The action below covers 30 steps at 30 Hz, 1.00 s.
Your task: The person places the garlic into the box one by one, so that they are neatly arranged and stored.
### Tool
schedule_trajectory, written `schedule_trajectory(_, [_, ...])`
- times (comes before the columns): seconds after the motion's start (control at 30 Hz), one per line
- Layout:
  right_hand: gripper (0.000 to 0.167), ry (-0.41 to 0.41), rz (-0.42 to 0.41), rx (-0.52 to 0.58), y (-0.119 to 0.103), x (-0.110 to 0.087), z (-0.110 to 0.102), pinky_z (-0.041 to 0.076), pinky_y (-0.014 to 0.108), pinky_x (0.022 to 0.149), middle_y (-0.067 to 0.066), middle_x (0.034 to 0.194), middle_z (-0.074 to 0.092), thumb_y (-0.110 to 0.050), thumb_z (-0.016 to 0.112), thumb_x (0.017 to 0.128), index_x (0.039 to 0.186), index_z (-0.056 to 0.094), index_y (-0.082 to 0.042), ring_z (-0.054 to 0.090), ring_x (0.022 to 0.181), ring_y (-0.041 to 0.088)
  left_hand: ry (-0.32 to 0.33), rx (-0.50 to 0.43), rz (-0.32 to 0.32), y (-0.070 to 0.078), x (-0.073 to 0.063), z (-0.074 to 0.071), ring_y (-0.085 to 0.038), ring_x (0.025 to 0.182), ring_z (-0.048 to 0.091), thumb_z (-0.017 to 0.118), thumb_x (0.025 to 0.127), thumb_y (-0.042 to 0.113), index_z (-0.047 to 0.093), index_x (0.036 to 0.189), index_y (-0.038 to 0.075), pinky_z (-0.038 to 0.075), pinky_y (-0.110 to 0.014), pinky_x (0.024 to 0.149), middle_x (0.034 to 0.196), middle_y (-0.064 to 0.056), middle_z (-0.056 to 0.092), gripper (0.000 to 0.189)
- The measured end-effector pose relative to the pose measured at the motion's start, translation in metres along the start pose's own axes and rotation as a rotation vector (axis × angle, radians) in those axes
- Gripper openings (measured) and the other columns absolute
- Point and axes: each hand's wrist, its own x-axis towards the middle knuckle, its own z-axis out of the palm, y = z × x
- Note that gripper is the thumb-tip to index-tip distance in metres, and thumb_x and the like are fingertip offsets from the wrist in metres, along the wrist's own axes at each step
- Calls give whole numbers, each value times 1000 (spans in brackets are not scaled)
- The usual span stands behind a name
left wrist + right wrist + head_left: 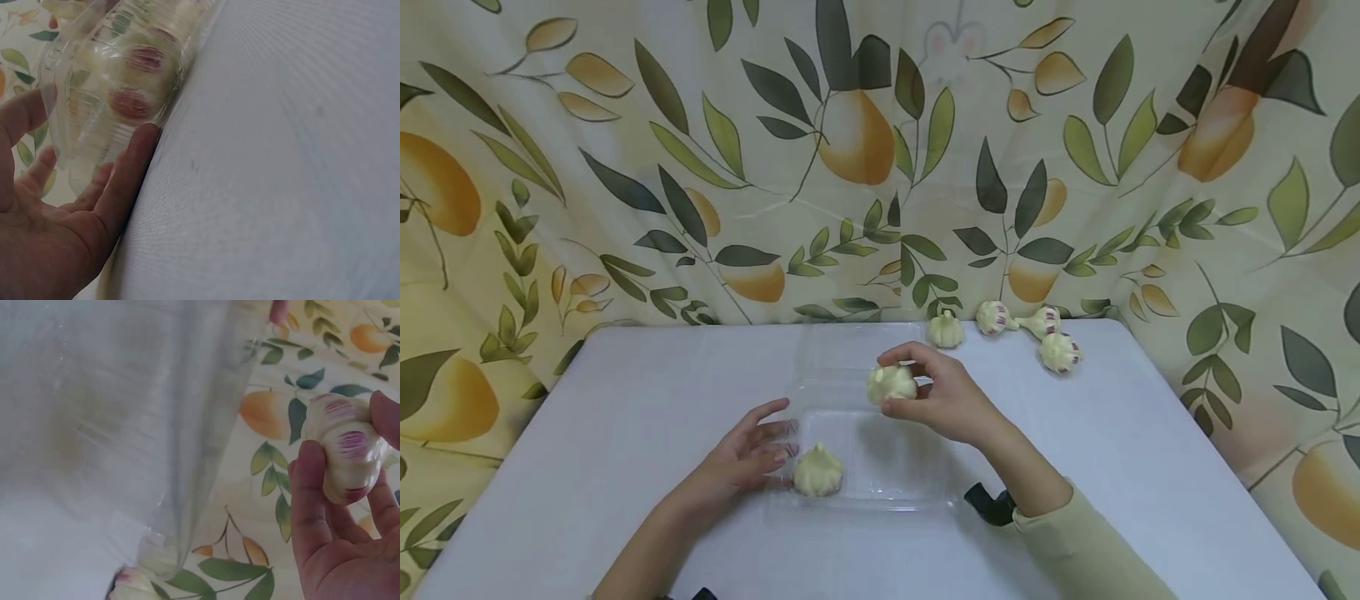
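Observation:
My right hand (951,398) pinches a garlic bulb (891,384) between thumb and fingers, above a clear plastic box (895,492). In the right wrist view that bulb (347,447) shows purple streaks on its cream skin. Another garlic bulb (817,471) sits inside the box at its left end. My left hand (741,458) is at the left side of the box with its fingers spread. The left wrist view has the hand's fingers (134,169) against the clear wall, with the purple-marked bulb (140,81) visible through the plastic.
The box's clear lid (831,350) lies folded back behind it. Several more bulbs, one of them a pale garlic bulb (945,330), lie at the back right of the white table (647,400). A patterned curtain (880,208) hangs behind the table's far edge.

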Motion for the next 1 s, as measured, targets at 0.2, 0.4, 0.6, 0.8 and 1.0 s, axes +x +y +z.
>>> schedule_trajectory(0.2, [48,-19,-15,-61,-6,-2,-6,59,39,80,1,125,62,-7,83,78,121,63,-17,64,101,23,-8,3,3,0,4,0,-35,130,47,57,99,5,16,158,15,54,-54,91,156,-28,24,74])
schedule_trajectory(0.4, [49,-36,-38,-77,-13,2,-9,58,41,82,1,125,62,-8,83,79,122,63,-16,64,98,22,-3,1,5,-1,3,0,-33,129,48,57,99,5,15,158,14,54,-53,91,156,-29,24,73])
schedule_trajectory(0.6, [48,-71,-45,-59,-20,10,-5,58,42,81,0,122,62,-9,83,79,121,62,-18,62,103,23,0,-5,-7,0,2,2,-33,129,47,57,99,4,15,158,14,54,-52,91,156,-28,24,74])
schedule_trajectory(0.8, [48,-78,-58,-57,-28,17,1,58,38,80,-2,124,62,-10,82,80,123,62,-18,62,106,21,9,-17,-17,1,2,4,-33,129,48,59,98,4,17,157,12,54,-53,91,155,-28,26,73])
schedule_trajectory(1.0, [48,-78,-60,-13,-29,25,11,59,32,80,-1,124,61,-8,82,80,123,62,-16,63,108,22,10,-9,-24,2,2,6,-35,130,46,60,98,5,17,157,13,54,-52,91,155,-27,26,73])
